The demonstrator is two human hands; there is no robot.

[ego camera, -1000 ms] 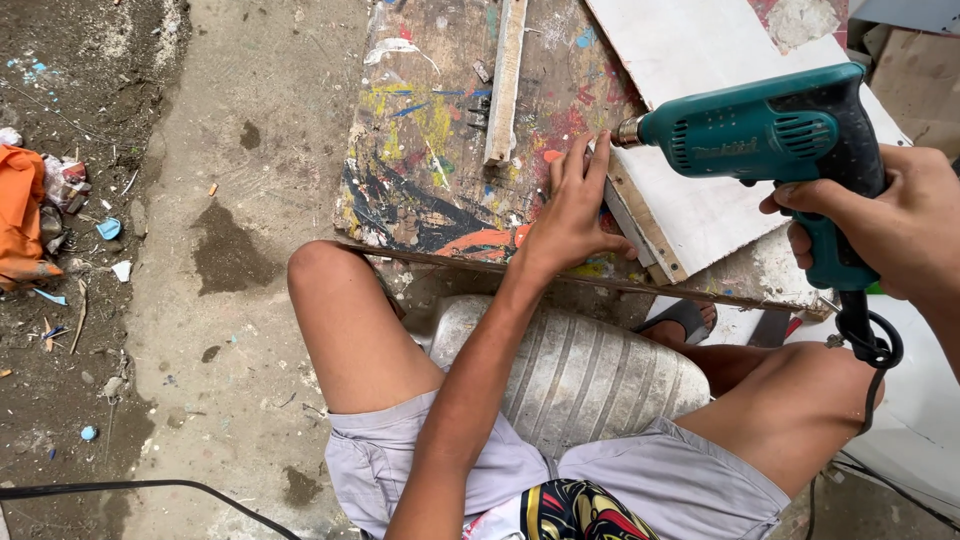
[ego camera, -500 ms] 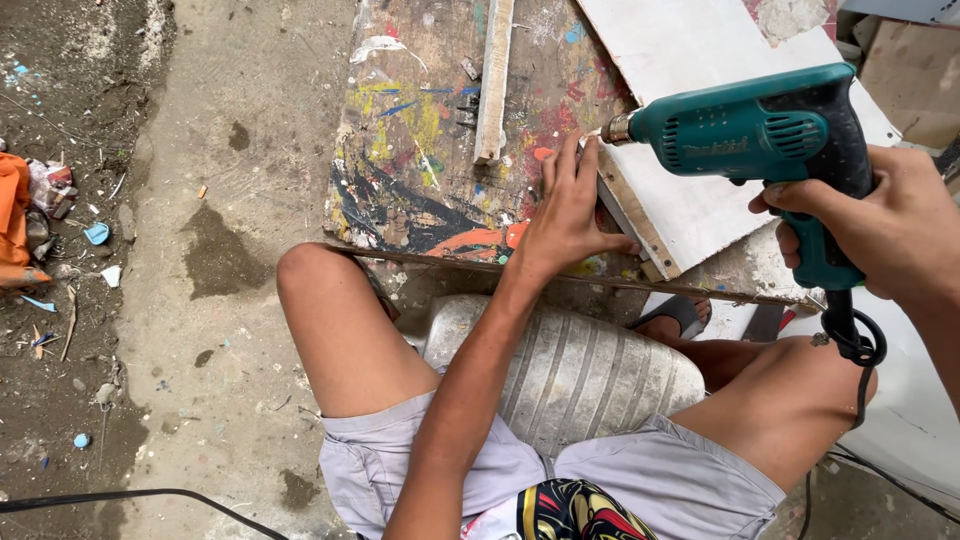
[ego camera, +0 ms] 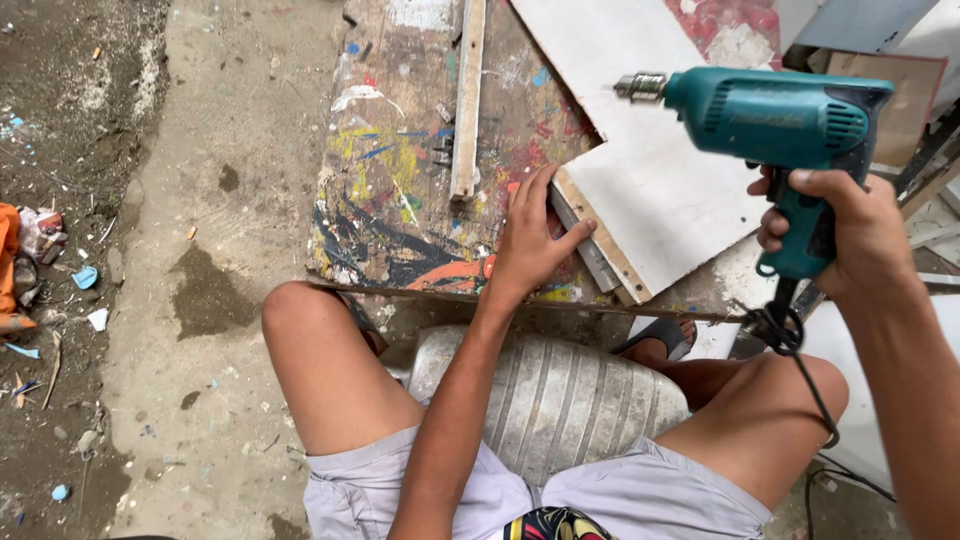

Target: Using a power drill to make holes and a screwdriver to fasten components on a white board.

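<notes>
We begin with the teal electric hand drill with a silver metal chuck (ego camera: 770, 125), held in the air above the far right part of the scene. Its long axis runs nearly level, left to right, with the chuck (ego camera: 640, 87) pointing left and the pistol grip hanging down. No bit is clearly visible in the chuck. Our right hand (ego camera: 850, 235) is wrapped around that grip, fingers (ego camera: 775, 225) clamped on it, and a black power cord (ego camera: 800, 370) drops from the base past our right knee.

Left of and below the chuck lies a flat white rectangular board (ego camera: 650, 170), set at a slant on the worktop. Along its lower left edge sits a pale wooden strip edged with a grey bar (ego camera: 600, 250), running diagonally from upper left to lower right.

Our left hand (ego camera: 530, 240) is the nearer one to that strip. It rests palm down, fingers (ego camera: 525, 195) spread apart and flat, holding nothing; the thumb touches the strip's edge, and the fingertips press on the paint-splattered wooden worktop (ego camera: 400, 200) just left of it. The drill lies up and to the right of these fingers, apart from them, its chuck hovering over the white board.

Beyond the left fingers, a narrow upright-running wooden batten (ego camera: 467, 100) lies on the worktop. Nearer us, we sit on a ribbed silvery metal container (ego camera: 550, 400), knees apart. To the far left is a stained concrete floor (ego camera: 200, 250) with scattered litter.
</notes>
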